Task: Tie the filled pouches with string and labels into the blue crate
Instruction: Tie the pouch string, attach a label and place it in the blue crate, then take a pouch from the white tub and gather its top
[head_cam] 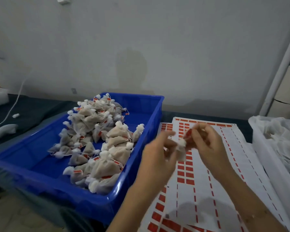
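Note:
A small filled pouch [181, 150] of white mesh hangs between my two hands above the label sheets. My left hand [159, 153] grips its body from the left, blurred by motion. My right hand [206, 141] pinches the bunched top of the pouch together with a red label [187, 133]. The string itself is too fine and blurred to make out. To the left stands the blue crate [137, 174], holding a heap of several tied pouches [97, 141] with red labels.
White sheets of red labels [187, 174] lie under my hands, partly peeled. A white bag of untied pouches [278, 141] sits at the right edge. A white cable [15, 101] and white scraps lie on the dark table at the left. A wall is close behind.

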`<state>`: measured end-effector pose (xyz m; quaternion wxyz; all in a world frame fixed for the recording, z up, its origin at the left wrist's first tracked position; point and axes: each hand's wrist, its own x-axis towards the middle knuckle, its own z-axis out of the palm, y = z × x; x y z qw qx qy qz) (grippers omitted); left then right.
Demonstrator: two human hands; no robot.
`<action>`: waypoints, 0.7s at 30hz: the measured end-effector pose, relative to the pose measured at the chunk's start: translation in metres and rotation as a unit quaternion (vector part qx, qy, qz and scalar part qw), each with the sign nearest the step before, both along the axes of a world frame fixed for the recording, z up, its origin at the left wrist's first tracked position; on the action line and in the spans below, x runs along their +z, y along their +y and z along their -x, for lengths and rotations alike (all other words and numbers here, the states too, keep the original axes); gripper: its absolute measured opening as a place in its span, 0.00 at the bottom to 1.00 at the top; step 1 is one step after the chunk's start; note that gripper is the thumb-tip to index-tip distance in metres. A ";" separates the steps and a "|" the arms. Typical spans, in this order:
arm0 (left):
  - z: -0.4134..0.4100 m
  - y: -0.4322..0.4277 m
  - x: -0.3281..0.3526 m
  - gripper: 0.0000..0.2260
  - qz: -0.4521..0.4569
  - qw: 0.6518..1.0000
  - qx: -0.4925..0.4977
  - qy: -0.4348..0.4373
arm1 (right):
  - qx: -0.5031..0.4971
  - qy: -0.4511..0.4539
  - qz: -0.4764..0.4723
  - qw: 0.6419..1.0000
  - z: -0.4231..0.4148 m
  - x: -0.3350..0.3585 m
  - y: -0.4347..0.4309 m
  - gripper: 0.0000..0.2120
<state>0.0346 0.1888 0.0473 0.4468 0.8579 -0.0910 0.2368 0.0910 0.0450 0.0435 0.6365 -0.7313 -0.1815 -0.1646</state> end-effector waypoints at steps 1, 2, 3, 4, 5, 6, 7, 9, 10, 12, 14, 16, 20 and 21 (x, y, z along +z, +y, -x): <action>-0.003 0.011 0.017 0.17 -0.012 1.000 0.013 -0.015 | 0.021 -0.010 -0.009 1.000 -0.007 0.015 0.011 0.05; -0.010 0.024 0.034 0.17 -0.025 0.999 0.027 -0.021 | 0.044 -0.018 -0.013 0.999 -0.015 0.029 0.022 0.05; -0.019 0.038 0.050 0.17 -0.036 0.998 0.042 -0.019 | 0.067 -0.023 -0.016 0.997 -0.025 0.042 0.034 0.04; -0.031 0.053 0.063 0.17 -0.039 0.998 0.054 -0.012 | 0.086 -0.023 -0.016 0.996 -0.034 0.053 0.048 0.04; -0.043 0.067 0.073 0.17 -0.036 0.997 0.064 -0.001 | 0.098 -0.021 -0.012 0.995 -0.044 0.061 0.063 0.04; -0.056 0.080 0.079 0.16 -0.033 0.997 0.072 0.012 | 0.105 -0.016 -0.003 0.994 -0.054 0.067 0.077 0.04; -0.068 0.092 0.082 0.16 -0.033 0.996 0.081 0.028 | 0.110 -0.006 0.009 0.994 -0.063 0.069 0.090 0.04; -0.089 0.111 0.077 0.15 -0.039 0.993 0.096 0.062 | 0.121 0.017 0.040 0.992 -0.080 0.065 0.111 0.04; -0.097 0.118 0.071 0.15 -0.044 0.991 0.096 0.079 | 0.120 0.027 0.062 0.990 -0.088 0.060 0.119 0.04; -0.107 0.128 0.057 0.17 -0.065 0.986 0.083 0.132 | 0.119 0.045 0.113 0.985 -0.095 0.049 0.128 0.05; -0.113 0.130 0.046 0.21 -0.101 0.974 0.062 0.191 | 0.118 0.050 0.162 0.978 -0.093 0.036 0.128 0.09; -0.119 0.126 0.038 0.23 -0.144 0.971 0.060 0.183 | 0.106 0.038 0.191 0.975 -0.084 0.026 0.117 0.11; -0.119 0.086 0.039 0.17 -0.168 0.983 0.047 0.050 | 0.071 0.025 0.206 0.976 -0.059 0.012 0.064 0.08; -0.118 0.070 0.040 0.15 -0.170 0.985 0.022 0.035 | 0.054 0.024 0.217 0.974 -0.052 0.010 0.046 0.07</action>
